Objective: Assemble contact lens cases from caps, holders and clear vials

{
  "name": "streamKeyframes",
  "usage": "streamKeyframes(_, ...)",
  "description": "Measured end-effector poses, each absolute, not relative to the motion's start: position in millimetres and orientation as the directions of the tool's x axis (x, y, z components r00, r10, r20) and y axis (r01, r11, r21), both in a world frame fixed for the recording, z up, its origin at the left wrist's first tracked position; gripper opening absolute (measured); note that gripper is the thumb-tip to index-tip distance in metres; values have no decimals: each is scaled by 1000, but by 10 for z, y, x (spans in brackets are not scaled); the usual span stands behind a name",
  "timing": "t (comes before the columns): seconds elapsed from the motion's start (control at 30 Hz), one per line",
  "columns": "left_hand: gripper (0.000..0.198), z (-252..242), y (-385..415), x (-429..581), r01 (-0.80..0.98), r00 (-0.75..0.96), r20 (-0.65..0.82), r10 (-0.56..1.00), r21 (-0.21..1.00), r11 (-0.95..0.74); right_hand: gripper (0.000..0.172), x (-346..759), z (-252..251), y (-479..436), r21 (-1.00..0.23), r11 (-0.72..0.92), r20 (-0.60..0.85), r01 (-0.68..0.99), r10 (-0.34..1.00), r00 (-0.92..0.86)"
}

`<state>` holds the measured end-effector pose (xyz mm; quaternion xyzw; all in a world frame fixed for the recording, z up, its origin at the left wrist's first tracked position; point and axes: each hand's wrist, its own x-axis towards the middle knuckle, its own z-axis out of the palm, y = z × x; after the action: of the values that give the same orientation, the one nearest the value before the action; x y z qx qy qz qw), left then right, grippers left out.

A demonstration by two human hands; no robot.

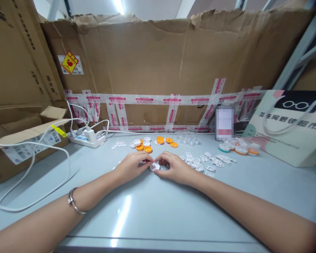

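A small white round plastic part [155, 167], like a shallow cap, sits between my hands at the middle of the table. My right hand [175, 168] curls around its right side, thumb at the near edge and fingers at the far edge. My left hand [134, 167] has thumb and forefinger pinched together at its upper left rim; anything tiny between those fingertips is too small to make out. Just beyond lie orange round caps [147, 149] and white round caps [146, 139]. White openwork pieces [197, 164] lie scattered right of my right hand.
Small white discs [119, 144] lie farther left, clear plastic covers [188, 138] at the back. Assembled round pieces [238, 146] sit near a paper bag [289, 130]. A power strip [88, 138] with a looping white cable [68, 165] and an open carton [28, 144] occupy the left.
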<state>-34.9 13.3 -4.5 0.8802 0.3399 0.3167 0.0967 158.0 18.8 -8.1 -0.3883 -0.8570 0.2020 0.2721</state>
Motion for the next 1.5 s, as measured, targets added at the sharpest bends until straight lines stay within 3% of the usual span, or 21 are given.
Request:
streamKeyframes(0.3,15,-68,135,-328,541,617,529,583,253,-802,23,1584,-63,174,-549,645,303,531,746,-593)
streamKeyframes(0.63,15,-103,144,-330,524,664,524,533,183,-832,21,1579,-66,179,-563,636,297,527,751,-590)
streamKeyframes(0.93,16,-74,124,-330,525,656,502,563,232,-819,21,1590,-76,180,-557,651,305,516,738,-602)
streamKeyframes(1.27,11,-68,115,-338,505,599,458,656,420,-754,21,1606,-57,174,-585,624,277,517,754,-596)
streamKeyframes(1.5,9,-86,142,-299,535,492,376,785,581,-613,20,1602,-49,171,-590,614,267,524,761,-591)
